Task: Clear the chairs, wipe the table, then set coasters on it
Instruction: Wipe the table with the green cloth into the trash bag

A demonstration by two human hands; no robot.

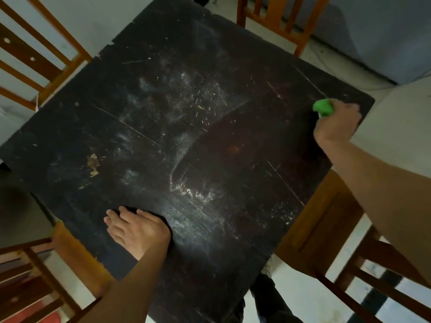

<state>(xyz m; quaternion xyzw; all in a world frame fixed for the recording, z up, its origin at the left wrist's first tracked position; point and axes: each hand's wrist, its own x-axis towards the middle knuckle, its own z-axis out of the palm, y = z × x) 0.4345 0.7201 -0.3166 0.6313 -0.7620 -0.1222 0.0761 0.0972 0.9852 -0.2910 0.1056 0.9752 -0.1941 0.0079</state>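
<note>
A dark, scratched square table [182,127] fills the view, its top smeared with pale dusty streaks. My left hand [137,229] lies flat on the near part of the tabletop, fingers straight and spread. My right hand [335,127] reaches to the table's right corner and grips a green object [323,108], of which only the top shows above my fingers. It looks like the head of a spray bottle or a cloth; I cannot tell which. No coasters are in view.
Wooden chairs stand around the table: one at the far left [35,57], one at the far side [279,22], one at the near left [35,276], one at the right [345,241]. A grey sofa or cover [384,36] sits beyond.
</note>
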